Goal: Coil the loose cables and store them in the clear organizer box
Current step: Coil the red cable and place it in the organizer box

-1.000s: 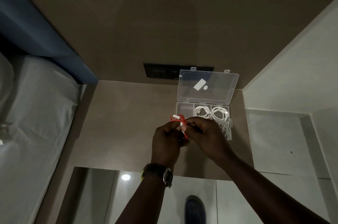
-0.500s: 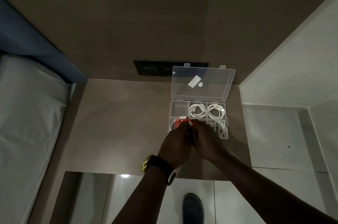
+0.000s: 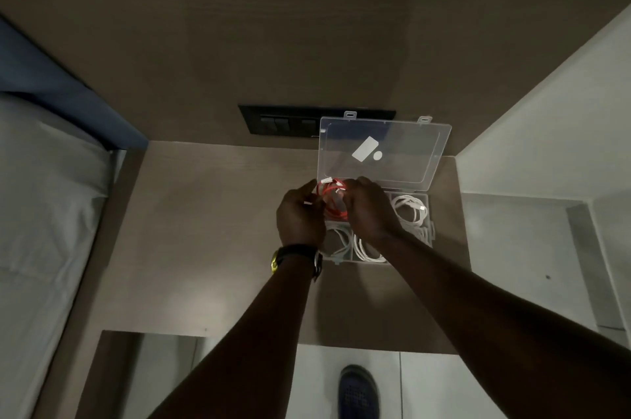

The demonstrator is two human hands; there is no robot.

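A clear organizer box (image 3: 431, 230) stands open on a brown shelf, its lid (image 3: 382, 152) raised against the wall. Coiled white cables (image 3: 411, 210) fill several compartments. A coiled red cable (image 3: 329, 198) sits over the box's far-left compartment. My left hand (image 3: 298, 218) holds the coil on its left side and my right hand (image 3: 370, 210) pinches it from the right. Both hands hover over the box and hide its middle compartments.
A black switch panel (image 3: 273, 123) is on the wall behind the box. A bed with a grey sheet (image 3: 44, 213) and a blue headboard lies at the left. A white ledge (image 3: 529, 247) adjoins the shelf at the right. My shoe (image 3: 358, 391) shows on the floor below.
Both hands carried the red coil from in front of the box forward to its far-left compartment. The camera view shifted closer to the box.
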